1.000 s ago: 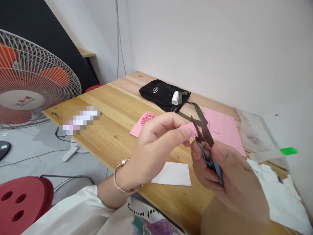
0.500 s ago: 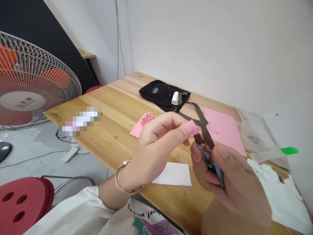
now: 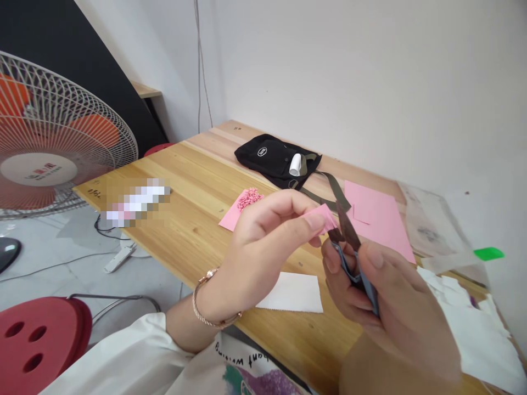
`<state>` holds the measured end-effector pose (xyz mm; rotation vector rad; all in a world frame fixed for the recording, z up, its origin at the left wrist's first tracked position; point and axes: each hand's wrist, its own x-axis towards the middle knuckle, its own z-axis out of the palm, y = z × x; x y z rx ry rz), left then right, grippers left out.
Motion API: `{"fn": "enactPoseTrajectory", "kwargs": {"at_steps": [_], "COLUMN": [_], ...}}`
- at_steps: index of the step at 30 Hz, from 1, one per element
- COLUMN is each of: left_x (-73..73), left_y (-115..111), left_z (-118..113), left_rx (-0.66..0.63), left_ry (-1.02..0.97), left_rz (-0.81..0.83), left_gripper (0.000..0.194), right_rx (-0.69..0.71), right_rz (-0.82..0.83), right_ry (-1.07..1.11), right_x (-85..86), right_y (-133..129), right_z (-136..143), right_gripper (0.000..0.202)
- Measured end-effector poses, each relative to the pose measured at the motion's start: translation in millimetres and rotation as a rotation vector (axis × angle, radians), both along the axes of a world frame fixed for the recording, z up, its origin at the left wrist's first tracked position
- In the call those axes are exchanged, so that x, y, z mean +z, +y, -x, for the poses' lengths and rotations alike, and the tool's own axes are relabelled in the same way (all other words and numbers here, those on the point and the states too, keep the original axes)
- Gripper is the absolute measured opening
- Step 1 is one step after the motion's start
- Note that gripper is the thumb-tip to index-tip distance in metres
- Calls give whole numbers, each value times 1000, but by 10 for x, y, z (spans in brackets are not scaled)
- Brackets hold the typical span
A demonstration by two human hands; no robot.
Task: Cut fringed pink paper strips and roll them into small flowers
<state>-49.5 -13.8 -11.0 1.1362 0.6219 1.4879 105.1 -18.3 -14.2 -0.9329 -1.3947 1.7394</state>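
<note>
My left hand point(image 3: 272, 236) pinches a small piece of pink paper point(image 3: 324, 215) between thumb and fingers; its right edge is cut into thin strips. My right hand point(image 3: 395, 302) is closed around the blue-grey handles of a pair of scissors point(image 3: 349, 233). The dark blades are spread apart, pointing up and left, with the lower blade right at the fringed edge. Below my hands a white strip of paper point(image 3: 298, 293) lies on the wooden table point(image 3: 197, 219). Behind my left hand, a bunch of curly pink shreds point(image 3: 250, 198) rests on a pink sheet point(image 3: 230, 218).
A black bag point(image 3: 269, 159) with a strap and a small white roll point(image 3: 295, 164) lies toward the wall. At the right are a larger pink sheet point(image 3: 381, 219), a clear plastic sleeve point(image 3: 436, 225) and torn white paper point(image 3: 481, 334). A fan point(image 3: 61, 131) and red stool point(image 3: 37, 340) stand left.
Hardly anything differs. The scissors and my right hand have shifted very slightly, and the blades remain apart at the pink paper's fringed edge.
</note>
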Motion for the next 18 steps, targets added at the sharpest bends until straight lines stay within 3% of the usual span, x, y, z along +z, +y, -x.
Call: {"fn": "enactPoseTrajectory", "kwargs": {"at_steps": [18], "left_x": [-6], "left_y": [0], "left_z": [-17], "left_rx": [57], "left_ry": [18], "left_rz": [-7], "left_gripper": [15], "right_rx": [66], "right_rz": [34], "right_ry": [68], "right_x": [-25], "right_y": [4], "right_z": [-3], "right_gripper": [34]}}
